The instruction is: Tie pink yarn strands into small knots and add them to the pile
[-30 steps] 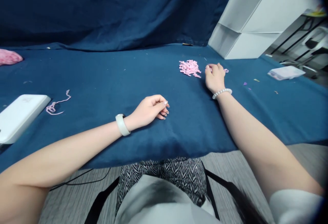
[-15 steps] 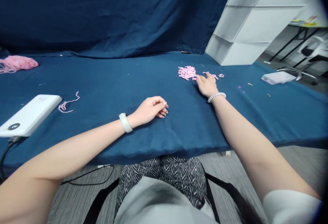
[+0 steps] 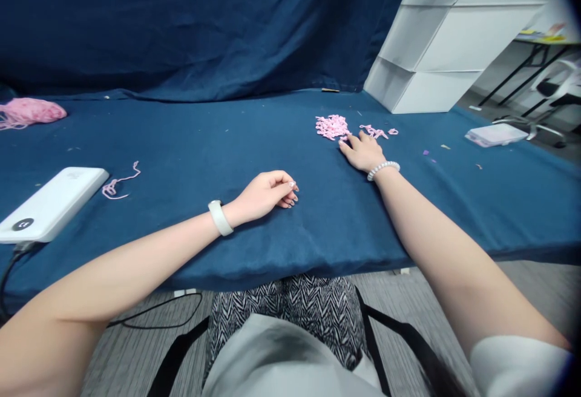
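Small pink yarn pieces lie in a heap [image 3: 331, 126] toward the back right of the blue cloth. My right hand [image 3: 363, 153], wearing a beaded bracelet, reaches to the heap's near edge with its fingers spread. Its fingertips touch the cloth near a few pink bits. Just beyond these fingers is a looser row of pink pieces [image 3: 374, 131]. My left hand [image 3: 267, 193], with a pale band at the wrist, rests on the cloth near the middle. Its fingers are curled and the thumb is pressed to the index finger; whether anything is between them is hidden.
A white power bank [image 3: 54, 200] with a black cable lies at left, beside a loose pink strand [image 3: 120, 182]. A pink yarn bundle [image 3: 34, 111] is at the far left. White stacked boxes [image 3: 436, 52] stand at back right, and a flat clear case [image 3: 495, 135] lies at right.
My right hand has shifted slightly left and toward me, uncovering more of the loose pink pieces behind it. My left hand has stayed in place.
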Demonstrator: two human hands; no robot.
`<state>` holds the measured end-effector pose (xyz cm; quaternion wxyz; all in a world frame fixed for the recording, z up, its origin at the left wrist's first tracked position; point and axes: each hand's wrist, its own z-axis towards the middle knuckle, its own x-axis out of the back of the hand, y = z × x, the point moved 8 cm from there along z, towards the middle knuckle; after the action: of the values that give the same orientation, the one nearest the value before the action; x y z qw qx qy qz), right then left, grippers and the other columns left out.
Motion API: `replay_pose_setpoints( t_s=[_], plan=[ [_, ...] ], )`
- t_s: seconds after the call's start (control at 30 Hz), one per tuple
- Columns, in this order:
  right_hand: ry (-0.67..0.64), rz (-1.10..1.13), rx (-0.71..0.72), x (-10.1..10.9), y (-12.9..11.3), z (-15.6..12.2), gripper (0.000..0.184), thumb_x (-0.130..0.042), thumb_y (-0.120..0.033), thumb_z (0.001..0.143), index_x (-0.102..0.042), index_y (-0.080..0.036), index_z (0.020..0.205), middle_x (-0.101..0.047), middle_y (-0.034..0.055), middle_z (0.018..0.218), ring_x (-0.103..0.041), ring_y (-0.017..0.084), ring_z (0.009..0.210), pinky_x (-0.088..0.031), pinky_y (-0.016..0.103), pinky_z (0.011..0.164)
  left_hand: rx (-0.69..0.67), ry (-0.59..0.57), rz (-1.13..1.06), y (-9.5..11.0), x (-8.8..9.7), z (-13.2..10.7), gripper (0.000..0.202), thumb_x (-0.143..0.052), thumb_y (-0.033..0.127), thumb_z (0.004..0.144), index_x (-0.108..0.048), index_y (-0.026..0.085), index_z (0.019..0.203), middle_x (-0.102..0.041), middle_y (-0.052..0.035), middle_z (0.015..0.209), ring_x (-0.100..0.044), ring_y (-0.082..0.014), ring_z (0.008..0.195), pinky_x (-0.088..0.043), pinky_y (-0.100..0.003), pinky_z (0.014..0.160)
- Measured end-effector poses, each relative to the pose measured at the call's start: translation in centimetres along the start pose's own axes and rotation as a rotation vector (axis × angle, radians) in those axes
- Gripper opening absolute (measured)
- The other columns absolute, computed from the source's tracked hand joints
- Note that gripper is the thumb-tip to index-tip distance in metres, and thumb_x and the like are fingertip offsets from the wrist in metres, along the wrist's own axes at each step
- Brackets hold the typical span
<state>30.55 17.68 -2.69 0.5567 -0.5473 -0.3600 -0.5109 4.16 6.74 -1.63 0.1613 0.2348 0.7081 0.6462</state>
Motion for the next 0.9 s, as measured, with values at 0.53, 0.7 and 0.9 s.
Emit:
replay_pose_setpoints(
  t_s=[0.53,0.7,0.9],
  plan=[
    [0.058,0.021,0.064,0.2,0.1,-0.1,0.068,-0.047,-0.054,0.086,-0.047,-0.012,0.140,-0.040,0.0202,0.144,-0.037,0.038,0.133,-0.032,0.050,0.108,-0.121,0.310,0.780,8.0,11.5,-2.9,0.029,-0.054,0.041,0.085,-0.063,0.014,0.078,-0.057,-0.0029,0.060,-0.054,-0.0134,0.057,-0.042,-0.025,0.058],
    [0.050,0.022,0.094,-0.3,0.1,0.2,0.067,-0.046,-0.054,0.087,-0.049,-0.011,0.138,-0.037,0.0236,0.145,-0.036,0.041,0.133,-0.033,0.051,0.106,0.203,0.617,1.175,7.2,20.7,-9.2,0.029,-0.059,0.045,0.080,-0.065,0.017,0.074,-0.065,-0.0050,0.070,-0.054,-0.0179,0.065,-0.033,-0.028,0.063],
    [0.067,0.030,0.114,-0.3,-0.2,0.4,0.064,-0.047,-0.054,0.086,-0.054,-0.012,0.133,-0.041,0.0233,0.141,-0.042,0.042,0.127,-0.036,0.055,0.102,0.083,0.795,0.752,3.7,27.0,-13.9,0.024,-0.076,0.033,0.068,-0.060,0.016,0.072,-0.045,0.0024,0.056,-0.042,-0.0154,0.073,-0.026,-0.026,0.074]
  ],
)
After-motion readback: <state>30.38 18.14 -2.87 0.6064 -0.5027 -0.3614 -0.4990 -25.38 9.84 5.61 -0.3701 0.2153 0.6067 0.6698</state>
